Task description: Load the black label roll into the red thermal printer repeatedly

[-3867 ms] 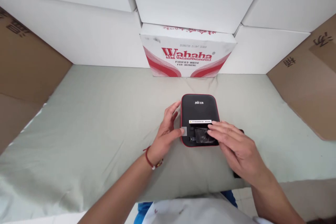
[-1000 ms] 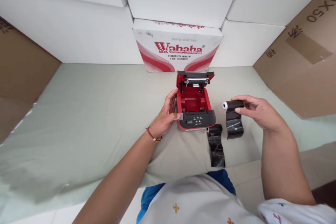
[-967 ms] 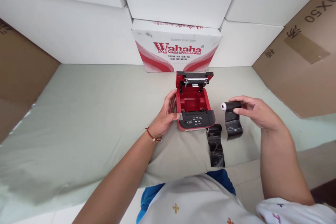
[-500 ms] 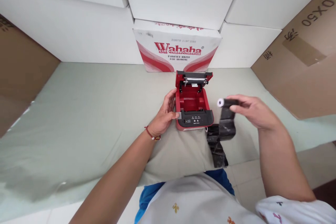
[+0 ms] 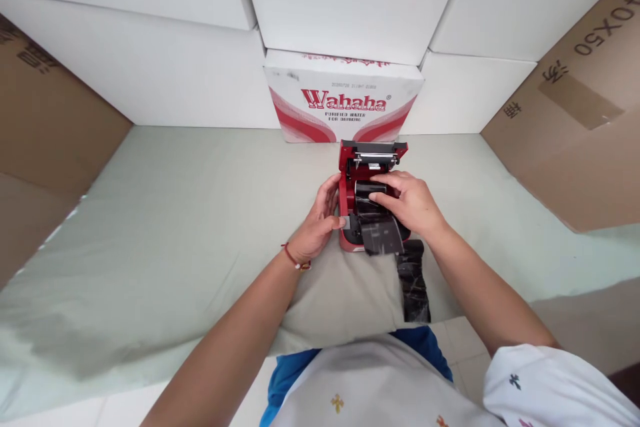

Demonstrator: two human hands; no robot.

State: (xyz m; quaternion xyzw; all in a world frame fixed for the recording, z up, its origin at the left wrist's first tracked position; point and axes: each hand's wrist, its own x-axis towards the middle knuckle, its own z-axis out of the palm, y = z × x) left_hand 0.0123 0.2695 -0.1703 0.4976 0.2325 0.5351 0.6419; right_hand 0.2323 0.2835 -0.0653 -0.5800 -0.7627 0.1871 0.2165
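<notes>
A small red and black printer (image 5: 354, 240) stands on the cloth with its lid (image 5: 377, 149) raised. My left hand (image 5: 323, 217) is closed around the printer's left side, thumb on its grey side tab. Inside the printer's red bay, my right hand (image 5: 407, 199) pinches a roll of black ribbon (image 5: 369, 190). The ribbon's loose end hangs over the front panel and hides most of it. A second length of black ribbon (image 5: 414, 287) lies on the cloth by the printer's front right corner, reaching the table edge.
Behind the printer stands a white and red Wahaha water carton (image 5: 345, 97), with white boxes (image 5: 345, 0) stacked at the back. Brown cardboard boxes flank the table, one on the left (image 5: 55, 133) and one on the right (image 5: 580, 167). A pale green cloth (image 5: 210, 213) covers the table.
My right hand has brought the ribbon roll leftward from beside the printer into its open bay. My left hand keeps its hold on the printer's side.
</notes>
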